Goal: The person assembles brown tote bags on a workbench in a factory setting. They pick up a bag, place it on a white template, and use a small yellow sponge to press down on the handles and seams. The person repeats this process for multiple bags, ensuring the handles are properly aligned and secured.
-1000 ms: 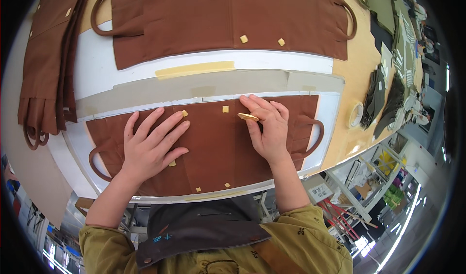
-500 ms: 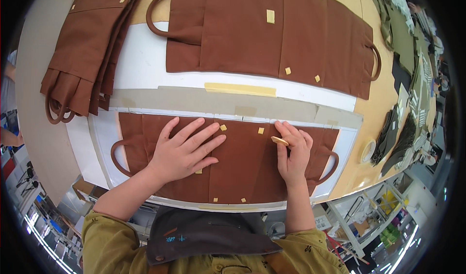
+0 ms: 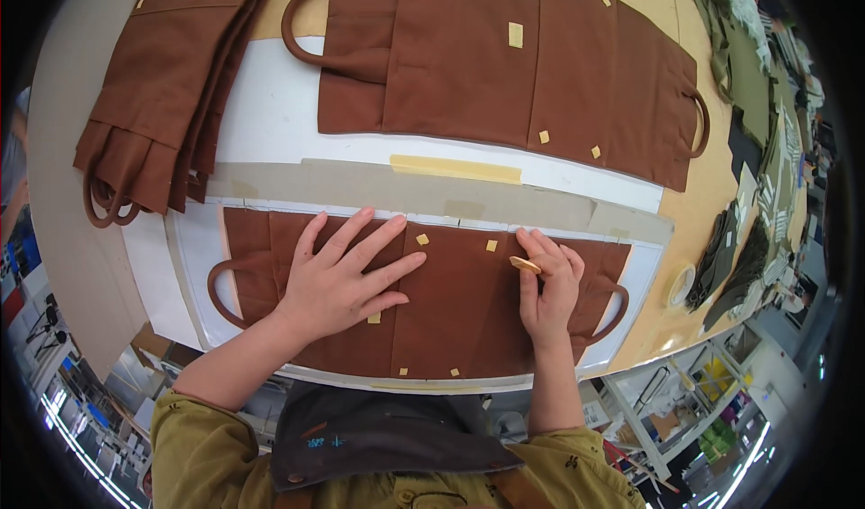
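A brown fabric panel (image 3: pixel 455 315) with a looped handle at each end and small yellow tape pieces lies before me on a white template board (image 3: pixel 194 279). My left hand (image 3: pixel 333 279) presses flat on the panel's left part, fingers spread toward its far edge. On the right part rests my right hand (image 3: pixel 551 297), its fingers curled around a small tan piece with a flat rounded end (image 3: pixel 523 264). Most of that piece is hidden in the hand, so its kind is unclear. The fingertips of the right hand reach the panel's far edge.
Beyond lies a second brown panel (image 3: pixel 459 68) with handles. A stack of folded brown panels (image 3: pixel 149 77) sits at the far left. A tape roll (image 3: pixel 681 284), dark strips (image 3: pixel 721 248) and olive fabric (image 3: pixel 748 95) lie at right. Shelving stands below the table edge.
The left fingers are spread a little wider and reach slightly farther toward the far edge. The right hand keeps its grip almost in place. The whole view has shifted slightly.
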The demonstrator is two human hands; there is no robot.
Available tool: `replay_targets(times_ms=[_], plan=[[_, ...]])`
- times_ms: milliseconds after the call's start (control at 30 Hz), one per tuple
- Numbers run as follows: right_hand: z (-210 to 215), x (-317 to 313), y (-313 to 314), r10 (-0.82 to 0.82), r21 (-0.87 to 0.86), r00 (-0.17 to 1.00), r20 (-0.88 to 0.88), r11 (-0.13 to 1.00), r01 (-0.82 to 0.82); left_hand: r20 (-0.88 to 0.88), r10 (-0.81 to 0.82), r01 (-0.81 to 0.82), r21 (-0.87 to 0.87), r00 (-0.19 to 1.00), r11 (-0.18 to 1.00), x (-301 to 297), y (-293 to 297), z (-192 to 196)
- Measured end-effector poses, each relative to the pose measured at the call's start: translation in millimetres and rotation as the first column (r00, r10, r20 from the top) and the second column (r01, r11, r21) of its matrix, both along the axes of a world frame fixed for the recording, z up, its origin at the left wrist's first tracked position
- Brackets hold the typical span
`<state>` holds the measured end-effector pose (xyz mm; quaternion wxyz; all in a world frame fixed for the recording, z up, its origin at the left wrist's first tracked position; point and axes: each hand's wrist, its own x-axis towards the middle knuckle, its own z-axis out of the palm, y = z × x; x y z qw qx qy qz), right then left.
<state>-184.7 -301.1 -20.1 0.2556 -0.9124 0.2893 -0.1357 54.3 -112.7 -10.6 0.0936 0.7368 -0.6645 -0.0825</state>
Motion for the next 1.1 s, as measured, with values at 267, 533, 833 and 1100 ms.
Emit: replay_targets(times_ms=[267, 533, 833, 1100], plan=[[0.1, 2.2, 0.4, -0.006, 0.006, 1.0, -0.005, 1.0, 0.006, 0.0, 0.039, -0.039, 0.025, 0.999, 0.999, -1.5, 0.7, -0.2], [0.1, 1.8, -0.4, -0.035, 0.032, 0.999, 0.007, 0.999, 0.034, 0.021, 0.004, -0.005, 0.037, 1.0, 0.999, -0.3, -0.2, -0.8], [-2.7, -2.7, -1.0, -0.03, 0.017, 0.999, 0.041, 0.999, 0.03, 0.016, -0.018, 0.018, 0.012, 1.0, 1.0, -0.7, -2.5, -2.3], [-5.1, -4.4, 1.4, -0.031, 0.005, 0.998, 0.054, 0.999, 0.031, 0.019, -0.031, 0.03, 0.015, 0.999, 0.999, -0.2, -3.9, -1.8]])
